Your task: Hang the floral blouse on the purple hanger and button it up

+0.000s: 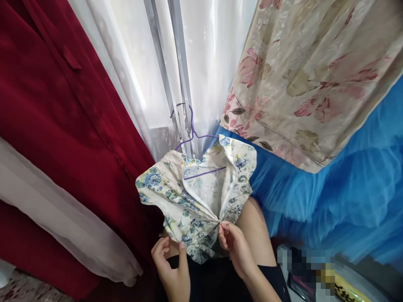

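Observation:
A short floral garment [151,178], cream with blue and yellow-green flowers, hangs from a purple hanger [193,133]. Its front is open at the top, with a white zipper [201,202] spread in a V and the hanger's bar showing inside. My right hand [234,245] is closed in a pinch on the small zipper pull [219,221] at the bottom of the V. At the garment's lower left edge, my left hand [171,264] is open, thumb and fingers apart; whether its thumb touches the cloth is unclear.
Metal poles [163,54] stand before a white curtain [217,54]. Red fabric [63,126] with a sheer whitish strip [63,226] hangs left. Right are a beige floral cloth [283,96] and blue tulle [355,188]. My bare knee [256,226] is beneath; a yellow packet [346,289] lies lower right.

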Demonstrator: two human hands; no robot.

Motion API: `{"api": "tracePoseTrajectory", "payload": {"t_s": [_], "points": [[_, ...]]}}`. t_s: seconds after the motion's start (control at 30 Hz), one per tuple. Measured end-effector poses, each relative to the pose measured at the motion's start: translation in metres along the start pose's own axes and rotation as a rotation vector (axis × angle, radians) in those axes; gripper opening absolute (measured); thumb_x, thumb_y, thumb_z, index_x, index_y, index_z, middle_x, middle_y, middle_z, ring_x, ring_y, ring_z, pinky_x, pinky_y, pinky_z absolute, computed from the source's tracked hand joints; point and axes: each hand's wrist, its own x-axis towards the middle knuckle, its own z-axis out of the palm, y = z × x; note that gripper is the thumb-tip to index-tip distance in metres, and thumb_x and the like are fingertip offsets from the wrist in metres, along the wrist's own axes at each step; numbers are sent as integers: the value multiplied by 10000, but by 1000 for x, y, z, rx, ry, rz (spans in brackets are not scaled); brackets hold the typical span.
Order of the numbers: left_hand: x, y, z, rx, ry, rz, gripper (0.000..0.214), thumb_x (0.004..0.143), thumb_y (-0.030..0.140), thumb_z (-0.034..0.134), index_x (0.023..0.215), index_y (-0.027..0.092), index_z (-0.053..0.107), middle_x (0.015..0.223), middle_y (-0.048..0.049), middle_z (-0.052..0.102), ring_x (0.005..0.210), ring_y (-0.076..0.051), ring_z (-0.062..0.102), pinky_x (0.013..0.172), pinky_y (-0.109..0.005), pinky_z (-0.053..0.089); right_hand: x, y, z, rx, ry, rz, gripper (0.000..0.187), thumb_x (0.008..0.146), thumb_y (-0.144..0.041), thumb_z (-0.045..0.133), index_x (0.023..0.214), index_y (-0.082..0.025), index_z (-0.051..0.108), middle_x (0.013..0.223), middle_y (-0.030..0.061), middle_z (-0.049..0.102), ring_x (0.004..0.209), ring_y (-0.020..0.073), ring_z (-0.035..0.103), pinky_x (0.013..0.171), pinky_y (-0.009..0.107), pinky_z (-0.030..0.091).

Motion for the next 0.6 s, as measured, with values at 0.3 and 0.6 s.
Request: {"api": "tracePoseTrajectory", "payload": {"t_s": [0.3,0.6], "points": [[4,25,75,-4,-552,156,250,859,222,607,1106,252,627,1053,-129,721,1049,-332,687,895,-455,542,2,-17,6,-364,-123,-42,398,790,-509,636,593,-167,684,404,-31,432,413,96,317,486,247,195],[20,30,56,68,-742,302,171,961,172,471,819,245,533,845,-52,609,816,-229,634,743,-328,475,29,-90,42,-236,-130,-144,325,799,-405,644,716,-111,755,427,-14,520,412,69,282,459,249,151]]}}
